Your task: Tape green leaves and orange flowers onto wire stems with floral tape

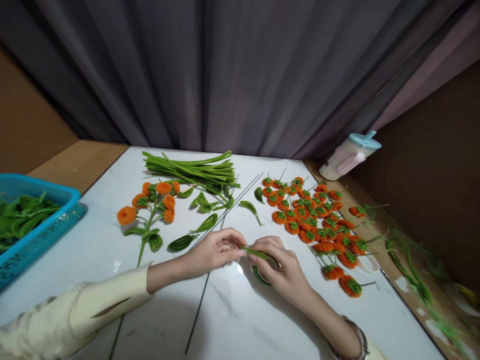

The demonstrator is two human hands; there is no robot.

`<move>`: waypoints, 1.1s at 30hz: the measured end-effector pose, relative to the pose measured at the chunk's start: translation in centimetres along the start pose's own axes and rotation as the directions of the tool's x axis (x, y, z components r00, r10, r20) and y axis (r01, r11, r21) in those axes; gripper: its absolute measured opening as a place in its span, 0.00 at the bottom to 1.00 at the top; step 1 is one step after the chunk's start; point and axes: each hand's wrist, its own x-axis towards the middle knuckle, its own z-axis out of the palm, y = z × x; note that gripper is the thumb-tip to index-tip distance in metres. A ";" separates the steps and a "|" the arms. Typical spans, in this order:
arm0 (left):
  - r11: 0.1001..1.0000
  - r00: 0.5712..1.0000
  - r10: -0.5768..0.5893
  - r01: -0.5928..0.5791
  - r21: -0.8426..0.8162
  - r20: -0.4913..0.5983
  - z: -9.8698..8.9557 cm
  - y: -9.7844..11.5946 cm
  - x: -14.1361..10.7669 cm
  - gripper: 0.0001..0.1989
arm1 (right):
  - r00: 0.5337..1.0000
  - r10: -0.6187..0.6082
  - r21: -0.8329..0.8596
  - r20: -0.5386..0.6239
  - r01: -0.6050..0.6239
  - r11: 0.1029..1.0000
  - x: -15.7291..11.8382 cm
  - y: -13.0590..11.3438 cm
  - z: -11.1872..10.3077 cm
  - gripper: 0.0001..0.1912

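My left hand (217, 251) is closed, thumb and fingers pinching one end of a thin green fuzzy stem (257, 253). My right hand (283, 267) grips the same stem a little further along, its fingertips close to the left ones. Under the right palm shows a dark green curved band (261, 276), mostly hidden, so its kind is unclear. Just beyond the hands lie green pipe-cleaner leaves, among them a light one (207, 223), a dark one (182, 243) and one with a stalk (251, 210). Long thin dark wires (202, 295) run across the white tabletop (232, 325).
At left rests an assembled orange flower spray (150, 220); behind it, a bundle of green pipe cleaners (195, 169). Many orange flower heads (311, 215) cover the right side. A blue basket (41, 230) holds green leaves. A lidded cup (348, 156) stands at the back right.
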 end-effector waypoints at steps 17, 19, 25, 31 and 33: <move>0.998 0.986 0.018 -0.028 -0.060 -0.164 -0.5 -0.5 0.5 0.13 | 0.872 0.451 0.411 0.191 -0.489 0.770 0.1 -0.3 0.4 0.16; 0.999 0.984 0.047 -0.050 -0.016 -0.174 -0.4 -0.6 0.4 0.11 | 0.857 0.472 0.471 0.205 -0.509 0.720 0.2 -0.3 0.5 0.18; 0.931 0.958 0.223 -0.154 0.330 -0.182 -0.1 -1.0 0.0 0.05 | 0.829 0.514 0.544 0.220 -0.542 0.641 0.3 -0.5 0.7 0.19; 0.733 0.890 0.450 -0.326 0.597 -0.066 -0.3 -1.2 -0.4 0.04 | 0.818 0.545 0.522 0.185 -0.552 0.651 0.3 -0.8 0.9 0.20; 0.691 0.873 0.486 -0.354 0.630 -0.042 -0.3 -1.2 -0.5 0.03 | 0.813 0.554 0.523 0.177 -0.555 0.647 0.3 -0.8 0.9 0.20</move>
